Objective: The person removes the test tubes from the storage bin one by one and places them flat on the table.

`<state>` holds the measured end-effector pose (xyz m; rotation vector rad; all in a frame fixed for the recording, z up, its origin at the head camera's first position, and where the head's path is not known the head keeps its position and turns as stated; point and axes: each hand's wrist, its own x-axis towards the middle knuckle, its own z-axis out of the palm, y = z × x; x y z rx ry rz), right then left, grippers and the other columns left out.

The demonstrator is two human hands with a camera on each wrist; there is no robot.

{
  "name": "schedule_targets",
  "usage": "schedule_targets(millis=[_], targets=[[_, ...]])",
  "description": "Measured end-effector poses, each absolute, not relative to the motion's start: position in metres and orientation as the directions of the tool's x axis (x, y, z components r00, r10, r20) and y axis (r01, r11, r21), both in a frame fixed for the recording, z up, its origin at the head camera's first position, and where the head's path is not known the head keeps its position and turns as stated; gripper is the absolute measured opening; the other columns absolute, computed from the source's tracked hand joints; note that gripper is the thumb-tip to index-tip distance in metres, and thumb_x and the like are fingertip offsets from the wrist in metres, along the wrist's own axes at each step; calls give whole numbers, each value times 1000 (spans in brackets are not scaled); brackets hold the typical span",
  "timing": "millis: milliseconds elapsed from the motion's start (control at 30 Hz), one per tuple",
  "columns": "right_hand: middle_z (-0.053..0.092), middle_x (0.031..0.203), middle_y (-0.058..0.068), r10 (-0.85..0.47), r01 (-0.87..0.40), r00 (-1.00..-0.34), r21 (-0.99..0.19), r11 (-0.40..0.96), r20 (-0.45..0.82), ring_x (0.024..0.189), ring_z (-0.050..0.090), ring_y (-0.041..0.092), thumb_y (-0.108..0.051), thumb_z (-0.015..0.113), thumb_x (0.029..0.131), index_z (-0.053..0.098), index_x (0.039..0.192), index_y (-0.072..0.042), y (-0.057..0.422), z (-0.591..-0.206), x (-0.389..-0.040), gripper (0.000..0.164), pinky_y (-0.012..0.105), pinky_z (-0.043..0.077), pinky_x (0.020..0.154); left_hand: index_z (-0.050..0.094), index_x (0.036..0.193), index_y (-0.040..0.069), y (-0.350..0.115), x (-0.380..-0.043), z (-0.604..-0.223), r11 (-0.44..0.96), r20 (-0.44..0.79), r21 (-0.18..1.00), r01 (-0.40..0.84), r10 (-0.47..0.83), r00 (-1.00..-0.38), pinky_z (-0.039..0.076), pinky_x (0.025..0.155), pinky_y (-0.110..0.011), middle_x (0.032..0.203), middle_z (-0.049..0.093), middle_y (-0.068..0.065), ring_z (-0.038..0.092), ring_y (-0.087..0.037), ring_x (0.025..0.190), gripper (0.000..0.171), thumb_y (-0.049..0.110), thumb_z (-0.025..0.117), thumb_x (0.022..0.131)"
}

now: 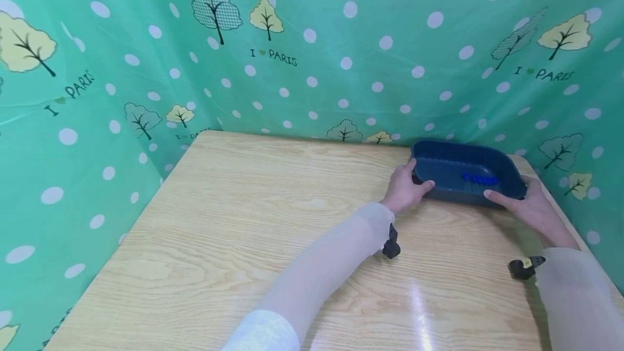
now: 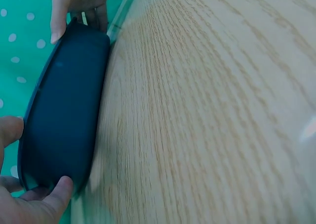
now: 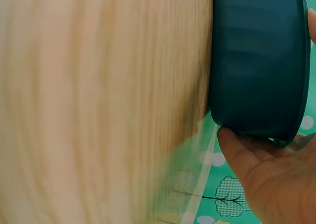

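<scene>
A dark blue plastic tray (image 1: 443,175) with raised walls sits at the far right corner of the table. Several small bright blue pieces (image 1: 480,179) lie inside it, toward its right side. My left hand (image 1: 405,187) grips the tray's left end, thumb over the near rim. At the opposite end my right hand (image 1: 533,207) holds the tray, its thumb also on the near rim. The left wrist view shows the tray's outer wall (image 2: 64,105) between both hands. In the right wrist view, the right hand's fingers (image 3: 237,150) curl under the tray's end.
The wood-grain table (image 1: 234,232) stretches left and toward the front. A green dotted curtain (image 1: 312,85) with tree prints hangs along the back and both sides, close behind the tray. Dark wrist cameras (image 1: 391,242) are strapped over the pale sleeves.
</scene>
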<state>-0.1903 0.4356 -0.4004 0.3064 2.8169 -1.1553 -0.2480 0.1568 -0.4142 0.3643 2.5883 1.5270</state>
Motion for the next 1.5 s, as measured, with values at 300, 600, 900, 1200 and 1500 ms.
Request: schedule_targets(millis=[300, 600, 900, 1200, 1500], targets=[[-13, 148, 39, 161, 214, -977, -685, 696, -142, 133, 0, 59, -54, 58, 88, -21, 146, 3, 430, -400, -190, 113, 73, 14, 98, 32, 150, 18, 153, -248, -414, 448, 36, 881, 154, 261, -965, 38, 103, -29, 148, 39, -1, 38, -16, 134, 73, 39, 66, 89], [-17, 147, 39, 168, 233, -972, -669, 706, -161, 133, -2, 60, -57, 57, 87, -22, 145, 3, 427, -399, -189, 115, 74, 15, 96, 32, 150, 19, 150, -248, -413, 458, 29, 878, 142, 244, -969, 39, 102, -29, 147, 40, -1, 39, -16, 133, 74, 42, 66, 88], [-15, 146, 40, 159, 227, -974, -667, 709, -162, 132, -2, 61, -58, 56, 88, -21, 145, 4, 425, -399, -188, 114, 74, 15, 97, 32, 150, 20, 147, -247, -414, 444, 29, 885, 140, 248, -968, 38, 103, -29, 148, 39, -2, 38, -17, 134, 73, 39, 67, 89], [-14, 146, 41, 165, 223, -975, -653, 723, -151, 132, -1, 61, -59, 56, 87, -19, 145, 5, 422, -402, -189, 115, 74, 15, 96, 32, 149, 20, 142, -246, -415, 438, 33, 888, 141, 245, -969, 37, 104, -29, 148, 38, -1, 37, -17, 135, 72, 38, 66, 89], [-9, 145, 43, 169, 233, -972, -654, 720, -160, 132, 2, 61, -60, 56, 87, -18, 145, 6, 417, -401, -189, 115, 73, 16, 97, 33, 149, 19, 138, -247, -417, 427, 47, 892, 149, 240, -970, 36, 105, -29, 149, 37, 1, 36, -16, 135, 72, 37, 67, 88]])
